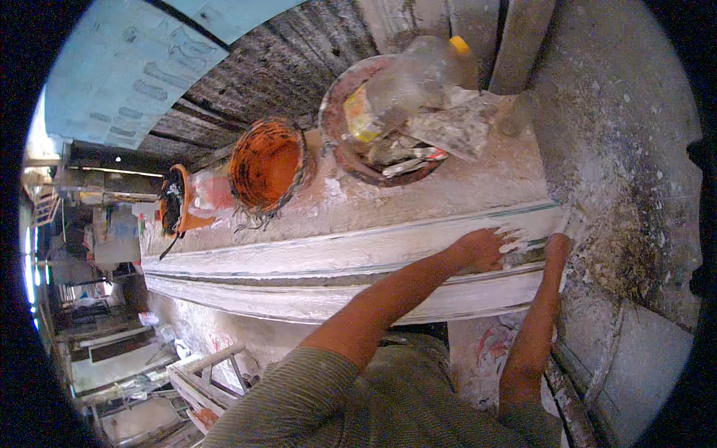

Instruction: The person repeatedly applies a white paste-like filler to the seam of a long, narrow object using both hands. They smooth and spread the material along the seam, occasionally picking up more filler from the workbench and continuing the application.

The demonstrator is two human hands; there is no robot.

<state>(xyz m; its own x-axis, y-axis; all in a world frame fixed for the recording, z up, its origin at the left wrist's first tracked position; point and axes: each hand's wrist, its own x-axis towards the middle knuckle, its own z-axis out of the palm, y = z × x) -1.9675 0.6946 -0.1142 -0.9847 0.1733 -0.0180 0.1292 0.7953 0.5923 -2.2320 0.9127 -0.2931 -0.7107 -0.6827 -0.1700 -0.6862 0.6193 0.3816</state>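
Observation:
A long white moulding [328, 257], probably plaster, runs across the bench, with a dark groove along its length. My left hand [485, 249] rests at its right part; its fingers are smeared with wet white paste and stretched toward the groove, slightly apart. Close by, at the moulding's right end against the wall, is my right hand [565, 228]. White paste covers it, and its fingers blur into the pale surface, so whether they hold anything cannot be made out.
Behind the moulding stand a wide basin [347, 149] with a clear plastic bottle [422, 78] and scraps, an orange bowl [269, 164], and a smaller orange container [179, 200]. A stained wall [620, 149] bounds the right side. A wooden frame [213, 373] stands at lower left.

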